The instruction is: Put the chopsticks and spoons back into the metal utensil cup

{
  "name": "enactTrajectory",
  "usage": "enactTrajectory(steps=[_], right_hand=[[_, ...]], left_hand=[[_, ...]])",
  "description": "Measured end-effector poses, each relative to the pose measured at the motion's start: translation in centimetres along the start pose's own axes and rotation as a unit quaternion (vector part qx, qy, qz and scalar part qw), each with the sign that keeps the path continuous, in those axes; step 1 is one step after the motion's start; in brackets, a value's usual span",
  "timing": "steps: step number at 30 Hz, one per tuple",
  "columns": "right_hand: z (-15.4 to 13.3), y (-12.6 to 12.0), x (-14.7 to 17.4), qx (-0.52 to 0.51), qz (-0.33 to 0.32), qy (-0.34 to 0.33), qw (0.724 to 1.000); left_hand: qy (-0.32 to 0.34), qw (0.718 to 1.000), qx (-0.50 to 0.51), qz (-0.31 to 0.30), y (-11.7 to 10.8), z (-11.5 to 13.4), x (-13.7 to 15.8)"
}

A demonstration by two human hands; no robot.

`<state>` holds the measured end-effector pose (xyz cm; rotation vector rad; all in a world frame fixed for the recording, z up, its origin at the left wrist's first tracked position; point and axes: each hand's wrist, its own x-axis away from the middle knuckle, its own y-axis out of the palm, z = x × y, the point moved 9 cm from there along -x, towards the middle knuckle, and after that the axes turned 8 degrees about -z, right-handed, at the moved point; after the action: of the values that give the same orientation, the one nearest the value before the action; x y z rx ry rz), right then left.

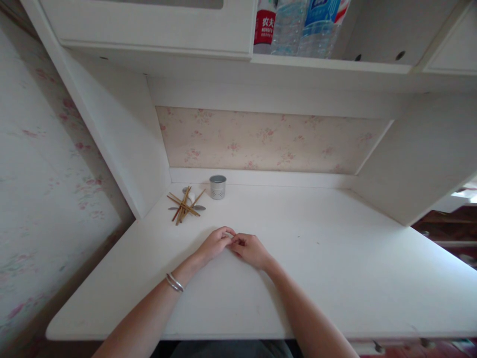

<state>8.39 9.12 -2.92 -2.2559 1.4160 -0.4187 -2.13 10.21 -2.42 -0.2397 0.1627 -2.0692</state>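
My left hand (218,241), with two silver bangles (175,282) at the wrist, rests on the white desk with its fingers curled. Its fingertips meet those of my right hand (248,247), whose fingers are also bent inward. I see no object in either hand, though the spot where the fingertips touch is partly hidden. Beyond my left hand lies a crossed pile of brown chopsticks (182,206). Metal spoons (199,207) and a small white piece (192,197) show under and around them. A grey perforated cup (218,188) stands upright to the right of the pile.
The white desk (335,278) has a low back ledge (268,178) and side panels (108,129). Overhead, a shelf (331,63) holds several plastic bottles (290,27). Tiny brown specks (318,243) lie right of my hands.
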Motion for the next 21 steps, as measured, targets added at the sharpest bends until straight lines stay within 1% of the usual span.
enactTrajectory(steps=[16, 21], right_hand=[[-0.13, 0.02, 0.04, -0.004, 0.001, -0.009, 1.000], [-0.35, -0.01, 0.13, -0.002, -0.002, -0.009, 1.000]], left_hand=[[0.003, 1.000, -0.015, -0.013, 0.14, -0.24, -0.05], [0.001, 1.000, -0.005, -0.022, 0.25, -0.38, -0.08]])
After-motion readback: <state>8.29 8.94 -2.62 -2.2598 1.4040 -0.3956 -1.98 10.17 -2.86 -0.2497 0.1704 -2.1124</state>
